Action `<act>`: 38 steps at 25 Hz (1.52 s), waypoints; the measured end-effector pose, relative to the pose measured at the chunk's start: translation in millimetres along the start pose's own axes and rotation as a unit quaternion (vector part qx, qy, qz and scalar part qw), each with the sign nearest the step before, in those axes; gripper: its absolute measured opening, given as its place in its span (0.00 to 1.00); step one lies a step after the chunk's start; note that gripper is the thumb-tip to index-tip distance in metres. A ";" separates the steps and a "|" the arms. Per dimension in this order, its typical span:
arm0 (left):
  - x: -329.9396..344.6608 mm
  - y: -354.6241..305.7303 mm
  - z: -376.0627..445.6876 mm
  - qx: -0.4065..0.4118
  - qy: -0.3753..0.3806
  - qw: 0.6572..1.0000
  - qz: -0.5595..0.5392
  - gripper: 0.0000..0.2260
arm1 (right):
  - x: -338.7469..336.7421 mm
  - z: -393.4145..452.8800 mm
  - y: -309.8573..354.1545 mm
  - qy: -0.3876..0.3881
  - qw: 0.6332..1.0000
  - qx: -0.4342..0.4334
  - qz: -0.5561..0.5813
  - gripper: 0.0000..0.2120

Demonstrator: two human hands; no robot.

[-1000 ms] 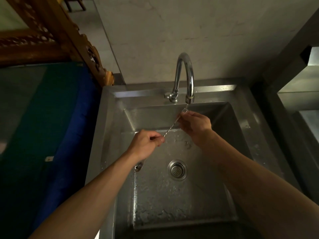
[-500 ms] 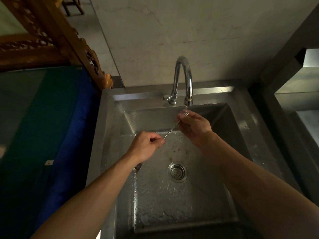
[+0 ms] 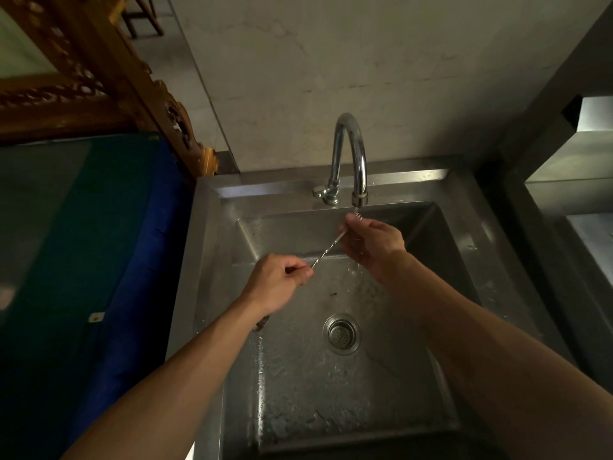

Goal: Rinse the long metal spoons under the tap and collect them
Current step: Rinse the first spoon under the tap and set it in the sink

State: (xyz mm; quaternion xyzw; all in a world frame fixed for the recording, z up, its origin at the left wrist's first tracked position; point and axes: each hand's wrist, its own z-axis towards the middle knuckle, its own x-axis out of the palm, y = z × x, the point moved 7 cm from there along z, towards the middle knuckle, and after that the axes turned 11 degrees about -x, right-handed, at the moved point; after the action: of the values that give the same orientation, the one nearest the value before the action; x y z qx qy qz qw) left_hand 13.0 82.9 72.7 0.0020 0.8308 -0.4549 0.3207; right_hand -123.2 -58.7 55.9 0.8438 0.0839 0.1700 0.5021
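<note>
A: Hands first, then. What did each one have?

B: The left hand was curled shut, thumb and forefinger pinched on the twisted shaft of a long metal spoon. The right hand was half closed round the spoon's far end, directly under the spout of the tap. Whether its fingers truly gripped that end or only rubbed it, I couldn't tell.

A: And the spoon's line, relative to the tap?

B: Its long axis ran on a slant, from just beneath the spout down and toward the sink's left wall. The upper tip sat at the spout, above the right hand's fingers. A dull metal end showed below the left wrist; I judged it the same spoon's other end, though a second spoon couldn't be ruled out.

A: Which hand was nearer the tap?

B: The right, almost touching the spout. The left was farther out from it, over the basin of the steel sink. So I'd guess the left would slide the shaft through the stream while the right worked it clean.

A: Water running?

B: A thin stream seemed to fall past the right hand. The drain strainer lay well out from the tap, toward the sink's near edge.

A: Any writing or brands?

B: None readable anywhere.
</note>
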 end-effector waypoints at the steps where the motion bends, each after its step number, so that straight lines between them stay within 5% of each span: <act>1: -0.3 -0.9 1.3 -0.002 -0.003 1.000 -0.004 0.05 | -0.1 2.2 1.9 -0.010 1.000 -0.008 -0.012 0.07; 4: -2.5 -2.4 4.8 -0.005 -0.010 1.000 0.003 0.05 | 5.7 2.3 4.6 0.022 0.999 -0.016 -0.026 0.03; 7: -4.9 -1.6 7.2 -0.009 -0.013 1.000 -0.005 0.05 | 8.4 0.3 7.8 0.052 0.998 -0.008 0.044 0.12; 11: -1.7 -1.7 7.9 -0.007 -0.014 1.000 -0.011 0.05 | 1.3 2.7 6.8 -0.008 1.000 -0.005 0.030 0.04; 13: 1.6 -3.3 8.5 -0.004 -0.014 1.000 -0.009 0.05 | -4.0 2.8 7.1 -0.031 0.999 -0.026 -0.018 0.08; 18: 3.3 -10.0 10.4 0.007 -0.017 1.000 0.006 0.06 | -1.2 -0.4 12.7 0.053 0.998 -0.033 0.024 0.09; 22: 4.7 -16.3 7.6 0.012 -0.011 1.000 0.010 0.07 | -4.7 2.3 12.5 0.017 0.999 -0.026 0.032 0.05; 26: 1.9 -16.4 6.1 0.012 -0.009 1.000 0.022 0.05 | -9.9 1.1 9.3 -0.034 0.999 -0.026 -0.005 0.12; 28: 0.2 -14.8 5.7 0.010 -0.011 1.000 0.021 0.06 | -6.5 -1.1 9.8 -0.004 0.999 -0.041 -0.001 0.08; 32: 0.4 -14.3 5.8 0.008 -0.013 1.000 0.019 0.07 | 0.9 -4.0 10.6 0.032 0.996 -0.042 0.070 0.14; 38: -0.1 -16.3 5.1 0.011 -0.015 0.999 0.028 0.09 | -1.9 1.3 8.3 -0.023 0.998 -0.032 -0.043 0.11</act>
State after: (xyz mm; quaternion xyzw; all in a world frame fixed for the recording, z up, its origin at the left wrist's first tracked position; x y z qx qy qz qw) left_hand 10.9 69.6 83.1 0.0216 0.8205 -0.4547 0.3458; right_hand -124.7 -64.4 62.2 0.8266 0.1030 0.1316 0.5374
